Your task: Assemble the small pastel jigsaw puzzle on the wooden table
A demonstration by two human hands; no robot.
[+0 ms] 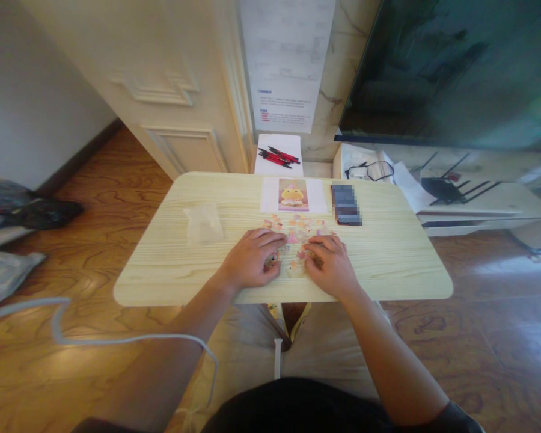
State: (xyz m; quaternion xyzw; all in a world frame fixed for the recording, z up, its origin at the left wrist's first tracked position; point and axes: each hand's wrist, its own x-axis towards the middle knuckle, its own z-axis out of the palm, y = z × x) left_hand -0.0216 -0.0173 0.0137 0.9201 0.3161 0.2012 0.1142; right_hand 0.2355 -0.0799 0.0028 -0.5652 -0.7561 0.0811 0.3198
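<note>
Both my hands rest on a light wooden table [171, 264] near its front edge. My left hand [252, 260] lies knuckles up with its fingers curled onto small puzzle pieces. My right hand [331, 263] sits beside it, fingers bent down and pinched on a small puzzle piece. Several loose pink and yellow puzzle pieces [297, 227] are scattered just beyond the fingertips. A reference picture [293, 195] of a yellow cartoon figure lies on white paper behind them.
A dark phone [346, 204] lies right of the picture. A clear plastic bag [202, 224] lies on the table's left part. Red and black pens [278, 157] sit on a white stand behind. Glasses [370, 171] rest on a low white shelf. A white cable [117, 340] crosses the floor.
</note>
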